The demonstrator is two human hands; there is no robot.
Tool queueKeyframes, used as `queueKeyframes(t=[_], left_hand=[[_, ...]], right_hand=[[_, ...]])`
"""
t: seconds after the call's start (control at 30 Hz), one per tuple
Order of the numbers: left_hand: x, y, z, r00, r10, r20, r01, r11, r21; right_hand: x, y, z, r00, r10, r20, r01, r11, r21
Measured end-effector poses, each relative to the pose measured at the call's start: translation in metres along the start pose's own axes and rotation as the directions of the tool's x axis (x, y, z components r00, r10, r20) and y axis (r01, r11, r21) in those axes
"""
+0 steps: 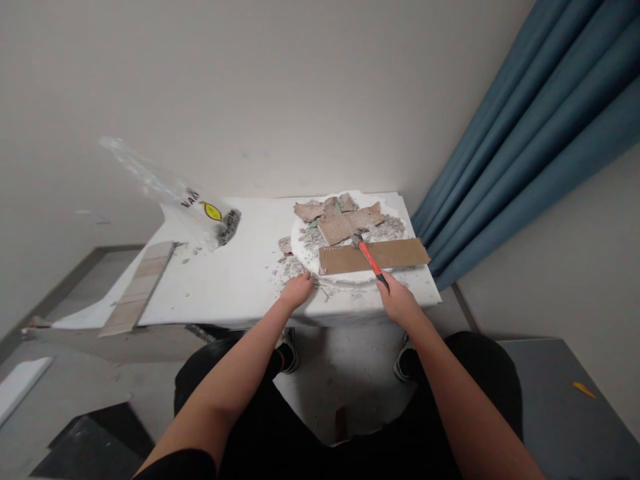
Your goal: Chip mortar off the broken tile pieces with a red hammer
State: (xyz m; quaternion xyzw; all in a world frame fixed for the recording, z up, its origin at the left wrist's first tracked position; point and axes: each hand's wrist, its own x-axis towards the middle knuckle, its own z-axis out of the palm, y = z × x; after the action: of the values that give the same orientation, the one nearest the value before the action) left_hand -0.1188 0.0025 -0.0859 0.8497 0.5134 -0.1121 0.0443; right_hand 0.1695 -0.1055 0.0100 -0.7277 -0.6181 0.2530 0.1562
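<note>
- The right hand [397, 298] is closed around the dark grip of the hammer [370, 259], whose head points to eleven o'clock from that hand.
- The left hand [299, 289] is loosely curled at the seven o'clock rim of the round white slab [344, 283] on the desk [260, 247]; whether it pinches anything, I cannot tell.
- The hammer is likely head-heavy and rigid; the low end of its handle suits a firm hold.
- The cardboard strip [405, 253], at two o'clock from the left hand, looks light and bendable; take it by an end.
- The grey rubble [393, 229] looks brittle and loose.
</note>
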Motion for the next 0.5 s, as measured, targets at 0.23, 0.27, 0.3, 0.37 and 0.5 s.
queueKeyframes(t=[0.23, 0.27, 0.3, 0.37, 0.5], left_hand=[[-0.002, -0.021, -0.014, 0.996, -0.085, 0.009, 0.086, 0.99, -0.113], [-0.003, -0.025, -0.017, 0.994, -0.11, -0.02, 0.106, 0.984, -0.142], [-0.004, -0.029, -0.019, 0.99, -0.128, -0.052, 0.117, 0.978, -0.172], [-0.007, -0.034, -0.021, 0.987, -0.127, -0.098, 0.103, 0.97, -0.221], [-0.011, -0.027, -0.013, 0.997, 0.016, -0.07, -0.029, 0.98, -0.195]], right_hand=[[-0.001, -0.001, 0.0, 1.0, 0.004, 0.001, -0.004, 1.0, -0.026], [-0.002, -0.001, 0.0, 1.0, 0.003, -0.001, -0.003, 1.0, -0.025], [-0.002, -0.001, 0.0, 1.0, 0.002, -0.002, -0.002, 1.0, -0.023], [-0.002, 0.0, 0.0, 1.0, 0.001, -0.001, -0.001, 1.0, -0.02], [-0.001, 0.002, 0.002, 1.0, -0.004, 0.0, 0.004, 1.0, -0.011]])
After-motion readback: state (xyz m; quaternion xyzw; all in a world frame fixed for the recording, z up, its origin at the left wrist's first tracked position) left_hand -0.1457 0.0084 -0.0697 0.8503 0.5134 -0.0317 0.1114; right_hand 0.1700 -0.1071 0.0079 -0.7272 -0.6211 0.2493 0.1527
